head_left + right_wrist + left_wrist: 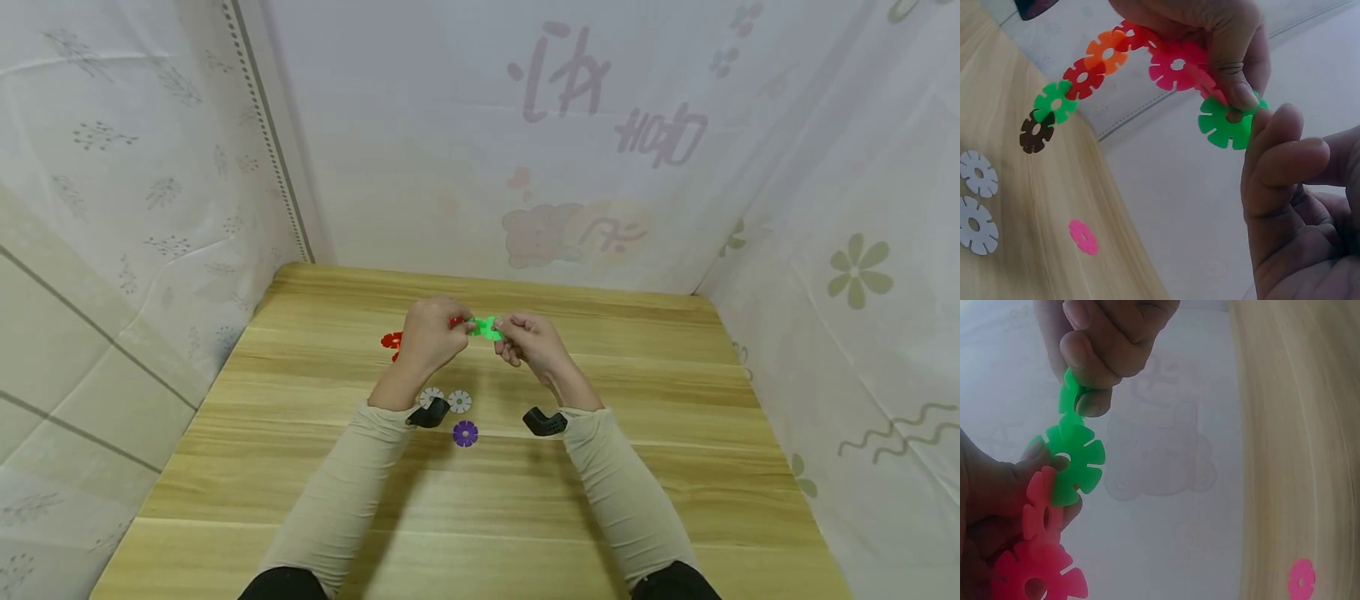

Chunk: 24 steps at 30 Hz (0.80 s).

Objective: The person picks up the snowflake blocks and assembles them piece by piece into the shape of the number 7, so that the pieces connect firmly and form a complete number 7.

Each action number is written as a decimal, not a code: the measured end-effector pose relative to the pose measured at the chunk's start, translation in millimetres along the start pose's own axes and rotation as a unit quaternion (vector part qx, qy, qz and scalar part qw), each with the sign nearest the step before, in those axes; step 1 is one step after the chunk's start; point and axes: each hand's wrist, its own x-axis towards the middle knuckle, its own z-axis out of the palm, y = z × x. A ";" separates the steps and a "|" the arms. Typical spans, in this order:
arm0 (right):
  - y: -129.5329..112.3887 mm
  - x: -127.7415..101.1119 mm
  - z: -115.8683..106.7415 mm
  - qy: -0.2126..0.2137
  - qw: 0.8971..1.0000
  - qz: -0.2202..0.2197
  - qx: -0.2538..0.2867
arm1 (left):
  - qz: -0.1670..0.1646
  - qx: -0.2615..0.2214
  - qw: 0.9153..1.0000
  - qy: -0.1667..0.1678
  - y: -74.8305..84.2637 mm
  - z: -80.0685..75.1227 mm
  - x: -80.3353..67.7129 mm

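1. Two hands meet above the wooden table (675, 500): the left hand (431, 333) pinches a chain of notched plastic discs (1110, 59) at its green end disc (1225, 122).
2. The right hand (528, 342) pinches another green notched disc (1069, 394), touching that end disc.
3. Two white discs (446, 400) and a purple disc (465, 433) lie at six o'clock of the hands.

The back curtain (525, 125) carries faded purplish characters, seen mirrored through the cloth and not legible; a second group beside them looks like reversed lettering, also unreadable. No label, brand or number shows on the plastic discs (1225, 122) or on the desk (675, 517)
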 end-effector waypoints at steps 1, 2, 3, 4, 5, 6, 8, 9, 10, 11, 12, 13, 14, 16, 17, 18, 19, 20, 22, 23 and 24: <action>0.5 -0.5 0.5 -0.001 1.000 -0.004 0.001 | -0.003 0.000 1.000 -0.001 0.3 -0.2 0.0; 1.5 -0.8 0.9 -0.002 1.000 -0.009 0.002 | -0.005 0.000 1.000 -0.002 0.7 -0.4 0.1; 2.4 -1.1 1.3 -0.003 1.000 -0.016 0.004 | -0.007 0.000 1.000 -0.002 1.2 -0.6 0.1; 3.0 -1.6 1.8 -0.003 1.000 -0.022 0.005 | -0.009 0.000 1.000 -0.003 1.7 -0.8 0.3; 3.4 -2.0 2.4 -0.003 1.000 -0.028 0.008 | -0.011 0.001 1.000 -0.003 2.1 -0.9 0.5; 4.0 -2.3 2.8 -0.003 0.999 -0.033 0.012 | -0.011 0.001 1.000 -0.004 2.7 -1.2 0.8; 5.5 -2.8 3.7 0.000 0.999 -0.041 0.028 | -0.012 -0.001 1.000 -0.005 3.7 -1.3 1.4; 6.4 -3.1 4.2 0.001 0.998 -0.040 0.038 | -0.012 0.000 1.000 -0.006 3.9 -1.3 1.8; 6.9 -3.6 5.1 0.001 0.998 -0.039 0.048 | -0.012 0.000 1.000 -0.006 4.2 -1.4 2.2; 7.6 -4.0 5.8 0.001 0.998 -0.037 0.057 | -0.012 0.000 1.000 -0.008 4.6 -1.6 2.6; 8.3 -4.3 6.4 0.003 0.997 -0.036 0.065 | -0.013 0.000 1.000 -0.009 4.8 -1.7 3.0; 8.6 -4.7 6.9 0.004 0.997 -0.035 0.071 | -0.014 0.001 1.000 -0.012 5.0 -1.9 3.5; 8.9 -5.2 7.1 0.006 0.997 -0.033 0.076 | -0.015 0.001 1.000 -0.014 5.1 -2.1 3.9; 8.8 -5.5 7.2 0.009 0.997 -0.035 0.074 | -0.019 0.001 1.000 -0.021 5.4 -3.0 4.6; 8.6 -5.4 6.7 0.010 0.997 -0.036 0.068 | -0.021 0.000 0.999 -0.025 5.3 -3.5 5.0; 8.1 -5.2 6.2 0.011 0.997 -0.037 0.063 | -0.020 0.001 0.999 -0.028 5.3 -4.0 5.2; 7.4 -5.1 5.7 0.013 0.998 -0.037 0.058 | -0.018 0.001 0.999 -0.031 5.2 -4.5 5.4; 6.6 -4.9 5.2 0.014 0.998 -0.037 0.054 | -0.013 0.000 0.999 -0.032 5.0 -5.1 5.5; 4.7 -4.5 4.6 0.015 0.998 -0.036 0.044 | -0.004 0.002 0.999 -0.037 5.2 -7.0 5.1; 3.8 -4.4 4.3 0.017 0.998 -0.035 0.041 | 0.003 0.004 0.999 -0.040 5.3 -8.0 5.0; 3.0 -4.2 4.0 0.018 0.998 -0.034 0.039 | 0.010 0.007 0.999 -0.044 5.4 -9.1 4.8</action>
